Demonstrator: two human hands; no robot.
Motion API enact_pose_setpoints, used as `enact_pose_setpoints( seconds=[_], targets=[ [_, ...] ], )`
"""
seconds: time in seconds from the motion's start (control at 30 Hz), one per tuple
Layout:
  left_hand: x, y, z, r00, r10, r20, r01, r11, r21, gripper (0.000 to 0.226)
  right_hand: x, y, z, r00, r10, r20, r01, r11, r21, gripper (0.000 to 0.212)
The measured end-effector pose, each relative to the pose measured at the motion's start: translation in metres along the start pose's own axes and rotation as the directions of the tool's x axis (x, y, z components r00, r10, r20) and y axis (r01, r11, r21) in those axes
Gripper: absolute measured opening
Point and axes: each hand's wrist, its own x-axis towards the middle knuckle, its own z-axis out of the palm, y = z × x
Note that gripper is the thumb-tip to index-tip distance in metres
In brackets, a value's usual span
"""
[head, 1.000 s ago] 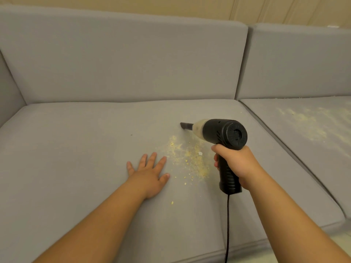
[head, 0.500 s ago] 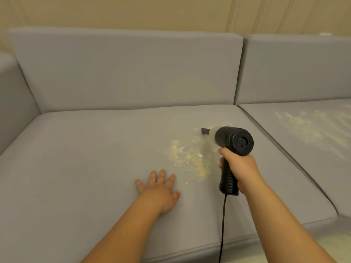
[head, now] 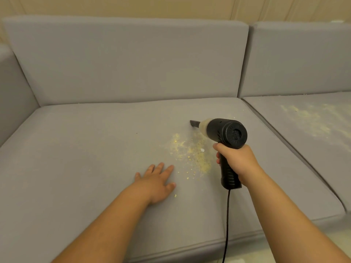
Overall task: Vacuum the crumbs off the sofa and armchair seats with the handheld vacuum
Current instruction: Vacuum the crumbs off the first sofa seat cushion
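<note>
A black handheld vacuum (head: pixel 227 133) with a pale dust cup points left across the grey sofa seat (head: pixel 85 158); its dark nozzle tip (head: pixel 194 123) sits on the cushion just beyond a patch of yellow crumbs (head: pixel 191 152). My right hand (head: pixel 237 162) grips the vacuum's pistol handle. Flat on the cushion, left of the crumbs, lies my left hand (head: pixel 157 179) with fingers apart. A second patch of crumbs (head: pixel 311 120) covers the neighbouring seat cushion on the right.
The vacuum's black cord (head: pixel 227 224) hangs from the handle over the seat's front edge. Grey back cushions (head: pixel 129 59) rise behind the seat, an armrest (head: pixel 13 95) closes the left side, and a seam (head: pixel 284 137) separates the two seat cushions.
The vacuum nozzle swung right and then back left along the far edge of the crumb patch. The view pulled back from the sofa. My left hand stays flat on the cushion.
</note>
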Motion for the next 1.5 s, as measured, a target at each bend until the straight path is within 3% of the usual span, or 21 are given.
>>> enact_pose_setpoints(
  seconds=[0.13,0.23,0.3,0.37,0.67,0.93,1.17,1.37,1.5],
  targets=[
    [0.002,-0.001,-0.005,1.0,0.015,0.009,-0.014,1.0,-0.027,0.068,-0.004,0.002,-0.01,0.998,-0.04,0.057,0.044,0.997,-0.057,0.022],
    [0.005,-0.006,-0.006,1.0,0.02,0.002,-0.02,1.0,-0.01,0.069,-0.008,0.011,-0.018,0.997,-0.062,-0.039,0.057,0.993,-0.099,0.021],
    [0.006,-0.009,-0.005,1.0,0.014,-0.005,-0.014,1.0,-0.004,0.071,-0.01,0.016,-0.019,0.997,-0.04,-0.069,0.038,0.999,-0.034,0.02],
    [0.006,-0.009,-0.004,1.0,0.008,-0.024,-0.008,1.0,-0.003,0.075,-0.009,0.018,-0.019,0.999,-0.013,-0.034,0.013,1.0,0.018,0.02],
    [-0.007,-0.04,-0.008,0.998,-0.053,-0.044,0.052,0.999,-0.01,0.08,-0.023,0.006,-0.021,0.974,-0.06,0.22,0.077,0.995,-0.066,0.023],
    [-0.026,-0.066,-0.001,0.996,-0.086,-0.021,0.086,0.996,0.013,0.086,-0.033,0.013,-0.022,0.991,-0.075,0.113,0.09,0.987,-0.135,0.024],
    [-0.042,-0.052,0.005,0.999,-0.043,0.0,0.043,0.999,0.003,0.084,-0.06,0.006,-0.022,0.964,-0.044,0.261,0.071,0.993,-0.095,0.024],
    [-0.059,-0.05,0.015,0.999,-0.051,0.013,0.051,0.997,0.059,0.086,-0.083,0.012,-0.017,0.994,-0.071,0.083,0.083,0.985,-0.15,0.025],
    [-0.066,-0.05,0.02,0.997,-0.069,0.03,0.067,0.996,0.06,0.086,-0.093,0.009,-0.012,0.998,-0.049,0.05,0.054,0.993,-0.11,0.023]
  ],
)
